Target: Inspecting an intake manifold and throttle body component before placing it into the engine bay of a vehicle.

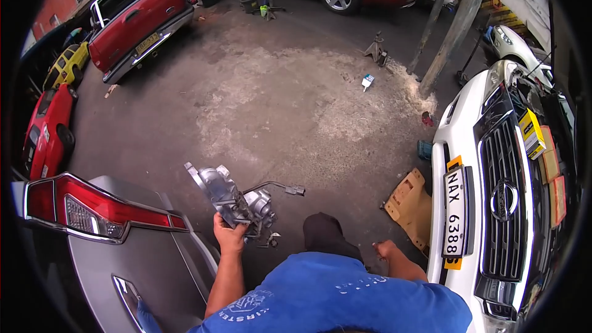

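- Gray car (160,259), near left, and white car (490,160), near right: best hold the metal part (229,200) clear of both.
- Metal part, near, left of centre: its bulk extends past the grip, so a second supporting hand would likely steady it; whether its right-hand section is separate is unclear.
- Left hand (229,232): gripping the part's near end; most fingers hidden underneath.
- Right hand (387,250): cannot tell whether its fingers are open or closed.
- Cable (295,190), right of the part: should be guarded against snagging.
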### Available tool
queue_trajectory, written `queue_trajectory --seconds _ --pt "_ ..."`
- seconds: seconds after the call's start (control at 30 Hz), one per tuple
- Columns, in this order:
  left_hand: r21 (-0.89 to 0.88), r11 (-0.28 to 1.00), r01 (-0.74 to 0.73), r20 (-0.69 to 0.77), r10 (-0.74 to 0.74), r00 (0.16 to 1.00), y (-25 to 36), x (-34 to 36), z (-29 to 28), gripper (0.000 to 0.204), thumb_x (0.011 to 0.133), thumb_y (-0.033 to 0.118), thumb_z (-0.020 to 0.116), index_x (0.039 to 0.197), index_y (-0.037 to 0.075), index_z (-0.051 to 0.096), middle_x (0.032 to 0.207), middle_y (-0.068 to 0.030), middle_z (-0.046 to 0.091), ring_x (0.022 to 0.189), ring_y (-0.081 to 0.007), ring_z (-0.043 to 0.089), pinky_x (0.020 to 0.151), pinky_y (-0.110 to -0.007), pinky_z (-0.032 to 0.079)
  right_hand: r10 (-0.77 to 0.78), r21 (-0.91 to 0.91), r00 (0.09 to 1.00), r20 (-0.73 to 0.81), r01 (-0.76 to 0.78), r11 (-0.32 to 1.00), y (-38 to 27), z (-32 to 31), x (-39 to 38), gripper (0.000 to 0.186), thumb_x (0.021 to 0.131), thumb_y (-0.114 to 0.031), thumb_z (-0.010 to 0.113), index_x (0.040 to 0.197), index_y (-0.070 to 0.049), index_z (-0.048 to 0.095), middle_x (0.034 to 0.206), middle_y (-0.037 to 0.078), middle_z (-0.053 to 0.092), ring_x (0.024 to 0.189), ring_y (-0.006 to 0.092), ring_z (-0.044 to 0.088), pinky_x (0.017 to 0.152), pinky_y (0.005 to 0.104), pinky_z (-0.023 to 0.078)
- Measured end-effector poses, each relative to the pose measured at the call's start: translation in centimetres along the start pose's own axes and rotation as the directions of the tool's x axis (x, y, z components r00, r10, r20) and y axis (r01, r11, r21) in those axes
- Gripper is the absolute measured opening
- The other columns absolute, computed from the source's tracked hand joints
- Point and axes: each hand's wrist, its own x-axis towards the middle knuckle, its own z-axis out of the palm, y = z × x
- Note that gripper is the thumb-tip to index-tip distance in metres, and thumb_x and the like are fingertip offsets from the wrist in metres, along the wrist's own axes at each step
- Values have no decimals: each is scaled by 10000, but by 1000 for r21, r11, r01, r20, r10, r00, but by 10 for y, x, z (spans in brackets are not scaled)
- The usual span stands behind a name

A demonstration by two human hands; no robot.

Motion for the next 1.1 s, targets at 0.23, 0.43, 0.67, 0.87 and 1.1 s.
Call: queue_trajectory --seconds 0.23,0.43,0.67,0.87,1.1 --pt "-58 996 -75 -163 64 984 -27 210 13 573 633 -29 784 1140 60 532 1053 -39 630 934 -164 639 897 -329 503 103 -197 990 99 -82 977 -194 43 136 335 980 -345 602 879 -28 637 708 81 579 584 202 542 529 389 441" --pt "-136 989 -64 -437 -1 900 -8 338 -22 578 636 -52 739 1165 74 542 1038 -19 626 950 -169 626 901 -348 503 -203 -438 968 150 249 864 -523 152 180 279 982 -302 601 1061 -38 642 811 45 598 639 169 564 547 350 442" --pt "-226 971 -83 -627 -80 775 -15 455 -106 524 672 -48 760 1126 52 520 1024 -36 629 922 -143 611 877 -323 498 -475 -351 783 402 610 710 -810 356 123 461 968 -234 632 1348 -1 514 963 99 669 722 177 621 541 307 461" --pt "-328 916 -230 -755 -108 647 -37 567 -225 578 683 -37 781 1183 34 498 1053 -49 629 950 -155 617 889 -329 503 -412 -608 760 502 649 457 -891 544 138 337 929 -182 659 1202 15 651 951 151 713 814 217 662 711 352 524" --pt "-286 910 -301 -889 -135 437 17 686 -390 577 695 -65 755 1194 24 479 1053 -71 625 941 -170 621 891 -344 505 -284 -775 748 599 631 26 -994 703 141 292 932 -268 668 853 13 679 793 168 695 639 250 661 591 376 519"
